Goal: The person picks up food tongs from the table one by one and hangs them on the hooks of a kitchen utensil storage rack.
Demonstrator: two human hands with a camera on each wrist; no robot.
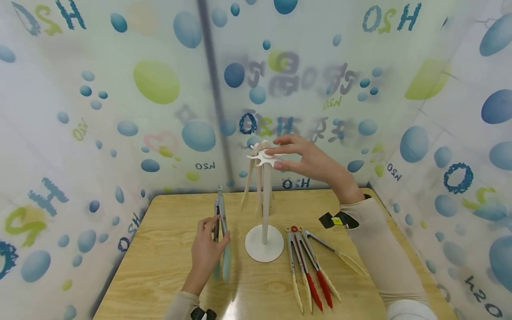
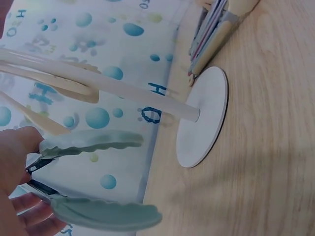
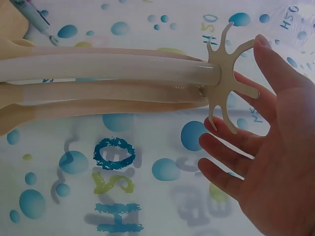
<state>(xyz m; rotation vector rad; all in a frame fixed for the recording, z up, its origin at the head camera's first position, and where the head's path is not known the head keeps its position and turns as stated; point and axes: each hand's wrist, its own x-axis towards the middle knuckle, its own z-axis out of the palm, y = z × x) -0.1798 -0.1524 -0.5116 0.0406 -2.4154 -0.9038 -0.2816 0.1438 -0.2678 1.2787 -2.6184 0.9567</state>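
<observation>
My left hand (image 1: pixel 206 251) grips a pair of tongs (image 1: pixel 226 262) with pale green tips, left of a white utensil stand (image 1: pixel 266 200). In the left wrist view the two scalloped green tips (image 2: pixel 106 215) stand apart, clear of the tabletop. My right hand (image 1: pixel 310 160) is at the top of the stand, fingers spread and fairly straight. Its thumb touches a prong of the hooked top (image 3: pixel 226 73), while the index finger reaches over that top. Several beige utensils (image 1: pixel 246 186) hang from the hooks on the far and left sides.
Right of the stand's round base (image 1: pixel 256 251), several tongs with cream and red tips (image 1: pixel 314 291) lie side by side on the wooden table (image 1: pixel 160 258). Another cream-tipped pair (image 1: pixel 352 263) lies at an angle near the right forearm. Patterned curtains (image 1: pixel 160 111) surround the table.
</observation>
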